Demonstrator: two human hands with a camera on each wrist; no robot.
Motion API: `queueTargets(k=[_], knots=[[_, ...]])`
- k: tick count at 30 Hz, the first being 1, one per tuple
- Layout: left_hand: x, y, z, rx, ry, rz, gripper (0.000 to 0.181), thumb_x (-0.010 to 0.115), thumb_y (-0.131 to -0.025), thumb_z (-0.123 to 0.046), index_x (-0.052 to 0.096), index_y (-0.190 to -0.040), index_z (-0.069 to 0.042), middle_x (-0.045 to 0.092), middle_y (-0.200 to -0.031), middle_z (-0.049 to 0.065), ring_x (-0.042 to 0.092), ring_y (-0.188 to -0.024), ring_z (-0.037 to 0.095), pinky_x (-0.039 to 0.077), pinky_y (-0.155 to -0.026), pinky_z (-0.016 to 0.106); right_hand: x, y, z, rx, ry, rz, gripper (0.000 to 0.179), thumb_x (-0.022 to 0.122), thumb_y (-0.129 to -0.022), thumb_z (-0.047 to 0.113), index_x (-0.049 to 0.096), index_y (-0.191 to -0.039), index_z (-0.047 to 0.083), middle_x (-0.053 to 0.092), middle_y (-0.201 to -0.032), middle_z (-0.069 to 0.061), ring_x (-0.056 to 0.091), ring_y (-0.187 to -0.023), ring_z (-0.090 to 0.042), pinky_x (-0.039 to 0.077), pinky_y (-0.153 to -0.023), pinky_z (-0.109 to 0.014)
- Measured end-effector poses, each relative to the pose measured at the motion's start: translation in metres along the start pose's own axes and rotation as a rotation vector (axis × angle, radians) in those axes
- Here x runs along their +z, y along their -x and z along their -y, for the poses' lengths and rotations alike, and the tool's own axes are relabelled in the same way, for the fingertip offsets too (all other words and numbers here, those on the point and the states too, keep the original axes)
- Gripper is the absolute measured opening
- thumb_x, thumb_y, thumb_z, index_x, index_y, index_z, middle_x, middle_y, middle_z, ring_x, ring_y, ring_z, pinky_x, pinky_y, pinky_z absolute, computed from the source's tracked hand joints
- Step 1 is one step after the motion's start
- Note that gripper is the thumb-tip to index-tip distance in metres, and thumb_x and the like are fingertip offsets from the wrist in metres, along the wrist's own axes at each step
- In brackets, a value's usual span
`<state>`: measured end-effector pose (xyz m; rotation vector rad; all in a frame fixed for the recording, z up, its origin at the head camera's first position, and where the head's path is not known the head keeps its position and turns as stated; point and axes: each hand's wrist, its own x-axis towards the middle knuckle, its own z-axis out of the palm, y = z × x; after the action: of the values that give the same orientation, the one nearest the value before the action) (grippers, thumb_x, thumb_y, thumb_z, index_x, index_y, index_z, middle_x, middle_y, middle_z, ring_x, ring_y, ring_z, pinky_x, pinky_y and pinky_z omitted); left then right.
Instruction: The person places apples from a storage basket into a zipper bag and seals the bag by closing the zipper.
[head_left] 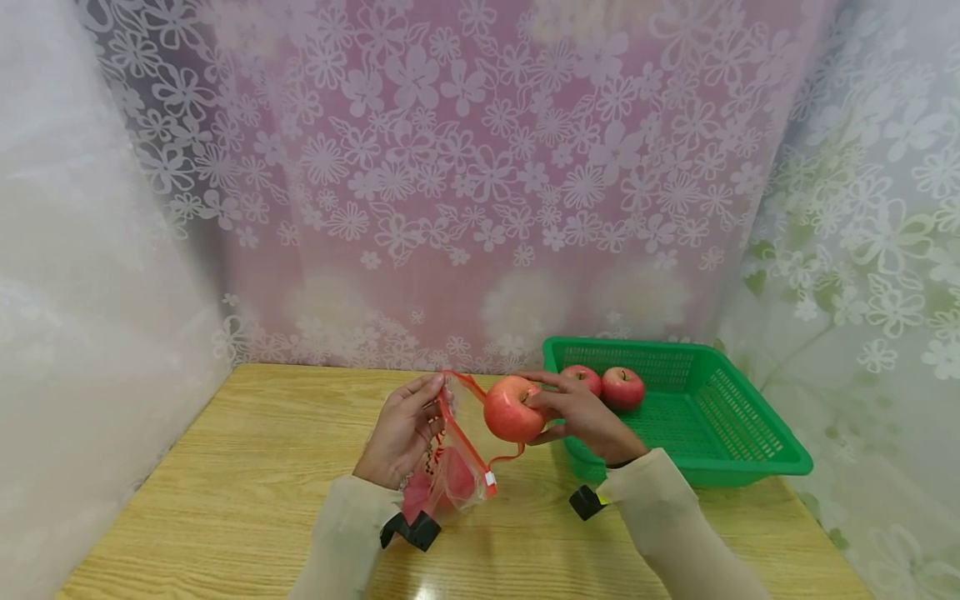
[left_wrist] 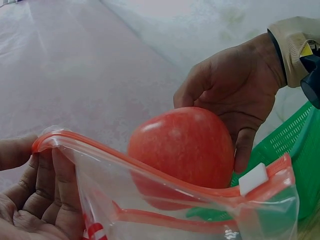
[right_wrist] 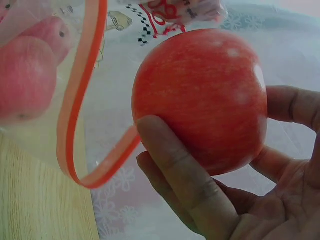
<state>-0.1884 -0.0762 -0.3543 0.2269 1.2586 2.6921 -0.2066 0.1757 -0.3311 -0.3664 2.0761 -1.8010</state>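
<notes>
My left hand (head_left: 405, 429) pinches one end of the red rim of a clear zip bag (left_wrist: 165, 227), whose mouth gapes open. A white slider (left_wrist: 253, 179) sits at the rim's other end. Inside the bag, low down, lie red apples (right_wrist: 25, 80), blurred by the plastic. My right hand (head_left: 588, 414) grips another red apple (head_left: 514, 409) with fingers and thumb around it. That apple is at the bag's mouth, between the two hands; the left wrist view shows its lower part behind the clear plastic.
To the right on the wooden table (head_left: 262, 467) stands a green plastic basket (head_left: 738, 475). Two apples, one of them this apple (head_left: 623, 389), lie at its left end. A patterned pink curtain (head_left: 480, 183) hangs behind the table.
</notes>
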Motion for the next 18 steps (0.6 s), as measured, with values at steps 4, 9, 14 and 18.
queueTargets(k=[4, 9, 14, 18], knots=[[0.001, 0.0, -0.001, -0.004, -0.001, -0.005, 0.019, 0.053, -0.1, -0.014, 0.068, -0.089, -0.011, 0.067, -0.076, 0.0, 0.062, -0.065, 0.009, 0.053, -0.06, 0.019, 0.007, -0.002, 0.0, -0.018, -0.009, 0.033, 0.051, 0.056, -0.096, 0.018, 0.042, -0.143, 0.006, 0.049, -0.132, -0.02, 0.065, -0.096, -0.025, 0.055, -0.08, -0.05], [0.002, -0.001, 0.0, -0.005, 0.006, -0.011, 0.018, 0.053, -0.1, -0.013, 0.067, -0.089, -0.011, 0.066, -0.076, 0.001, 0.062, -0.066, 0.009, 0.054, -0.061, 0.019, 0.015, -0.005, 0.002, -0.018, -0.004, 0.039, 0.051, 0.056, -0.095, 0.015, 0.042, -0.144, 0.006, 0.053, -0.128, -0.02, 0.066, -0.092, -0.026, 0.055, -0.077, -0.052], [0.002, -0.002, 0.001, 0.003, -0.005, -0.018, 0.02, 0.053, -0.1, -0.012, 0.068, -0.087, -0.011, 0.066, -0.075, 0.0, 0.062, -0.065, 0.008, 0.053, -0.059, 0.019, 0.021, -0.008, 0.002, -0.009, 0.018, 0.043, 0.052, 0.056, -0.095, 0.016, 0.042, -0.144, 0.006, 0.055, -0.126, -0.019, 0.066, -0.089, -0.024, 0.058, -0.073, -0.046], [0.002, -0.003, 0.001, 0.006, -0.002, -0.022, 0.02, 0.053, -0.1, -0.012, 0.068, -0.087, -0.012, 0.066, -0.075, 0.0, 0.061, -0.065, 0.008, 0.053, -0.058, 0.018, 0.025, -0.009, 0.002, -0.016, 0.041, 0.049, 0.052, 0.057, -0.094, 0.018, 0.044, -0.143, 0.007, 0.057, -0.123, -0.017, 0.066, -0.089, -0.024, 0.058, -0.072, -0.046]])
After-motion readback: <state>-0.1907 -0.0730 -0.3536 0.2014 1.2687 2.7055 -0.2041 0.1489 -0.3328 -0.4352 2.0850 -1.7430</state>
